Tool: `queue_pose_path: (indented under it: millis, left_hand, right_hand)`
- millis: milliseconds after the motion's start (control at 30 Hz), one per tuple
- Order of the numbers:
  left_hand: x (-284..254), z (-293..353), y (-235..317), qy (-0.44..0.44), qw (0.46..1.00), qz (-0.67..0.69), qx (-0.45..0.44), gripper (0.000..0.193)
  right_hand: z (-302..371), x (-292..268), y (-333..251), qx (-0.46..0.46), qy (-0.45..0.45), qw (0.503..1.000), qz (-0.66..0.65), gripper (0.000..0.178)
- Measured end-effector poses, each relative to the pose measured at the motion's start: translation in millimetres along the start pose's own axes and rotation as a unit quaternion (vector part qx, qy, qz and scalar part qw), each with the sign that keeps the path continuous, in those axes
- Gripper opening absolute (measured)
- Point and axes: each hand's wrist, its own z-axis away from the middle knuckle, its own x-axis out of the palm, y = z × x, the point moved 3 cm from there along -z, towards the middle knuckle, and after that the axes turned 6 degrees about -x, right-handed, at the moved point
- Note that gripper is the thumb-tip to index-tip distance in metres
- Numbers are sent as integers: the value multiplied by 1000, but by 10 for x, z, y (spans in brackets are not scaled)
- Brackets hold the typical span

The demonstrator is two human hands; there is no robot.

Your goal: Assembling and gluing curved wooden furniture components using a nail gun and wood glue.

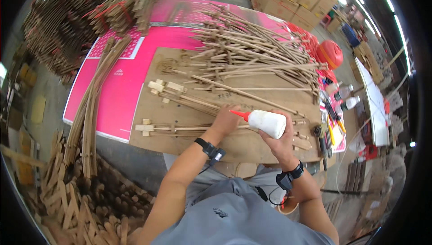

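Observation:
My right hand (280, 148) is wrapped round a white squeeze bottle (267, 123), tilted so that its long red nozzle (239, 114) points left, toward my other hand. Curled fingers of my left hand (227, 120) close over a bundle of thin wooden sticks (191, 102); its fingertips are partly hidden. Pale wooden blocks (167, 87) sit at the bundle's far left end. Just nearer to me lies a similar stick piece (180, 129) with a block end, passing by my left wrist.
A large heap of wooden rods (256, 49) covers the board's far side (155, 67). Long slats (92, 110) lean over the pink table's left edge. A glue gun (320, 132), small bottles (344, 93) and a red ball-shaped thing (329, 54) are at right. More slats (74, 204) stand lower left.

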Motion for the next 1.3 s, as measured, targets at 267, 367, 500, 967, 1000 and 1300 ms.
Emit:
queue_pose_path:
  millis: [267, 367, 500, 967, 1000, 1300]
  left_hand:
    - [-243, -130, 239, 85, 917, 389, 2, 17]
    - [-233, -136, 227, 109, 981, 156, 34, 19]
    - [-230, -101, 252, 126, 988, 75, 47, 21]
    - [-223, -175, 229, 255, 962, 40, 88, 18]
    - [-223, -176, 229, 256, 962, 41, 89, 18]
    - [-137, -177, 187, 231, 967, 52, 90, 17]
  right_hand:
    - [-582, 1154, -43, -131, -134, 977, 103, 62]
    - [-653, 1428, 28, -122, -181, 964, 154, 65]
    - [-697, 1621, 183, -186, -196, 938, 216, 64]
    - [-767, 1817, 206, -194, -245, 932, 184, 59]
    - [-772, 1811, 221, -194, -244, 932, 186, 59]
    - [-766, 1855, 285, -188, -239, 937, 172, 58]
